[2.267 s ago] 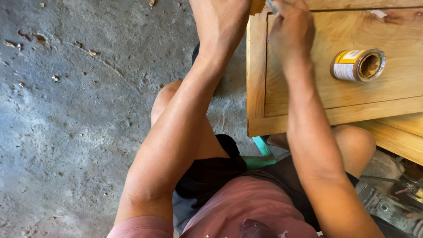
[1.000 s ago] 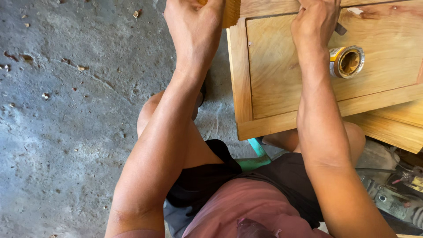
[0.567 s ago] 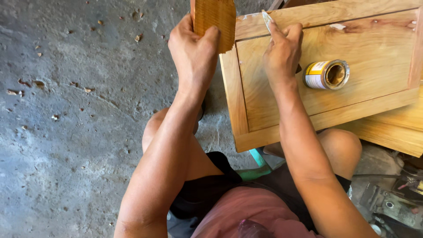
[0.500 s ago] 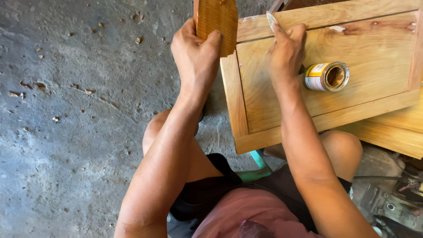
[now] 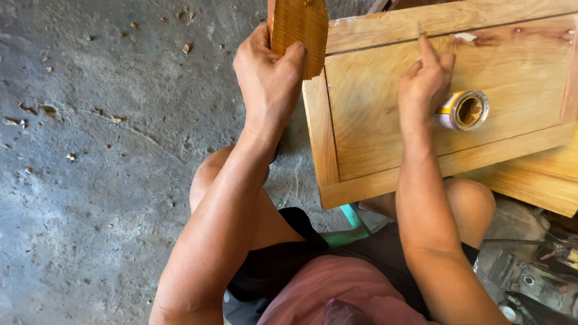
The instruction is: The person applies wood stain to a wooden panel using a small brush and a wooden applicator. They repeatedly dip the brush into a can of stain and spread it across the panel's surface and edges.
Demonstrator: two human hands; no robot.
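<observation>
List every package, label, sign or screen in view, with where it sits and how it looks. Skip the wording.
Small tin can: lying on its side on the recessed wooden panel, just right of the right hand; round, open mouth facing the camera, brownish inside.
Label on the can: wrapped round its body, yellow-orange and white; partly hidden by the hand.
No signs or screens in view.

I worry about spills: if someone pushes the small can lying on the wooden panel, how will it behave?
The can lies on its side, so it would probably roll. Its open mouth might leak. The right hand beside it may block rolling that way.
</observation>
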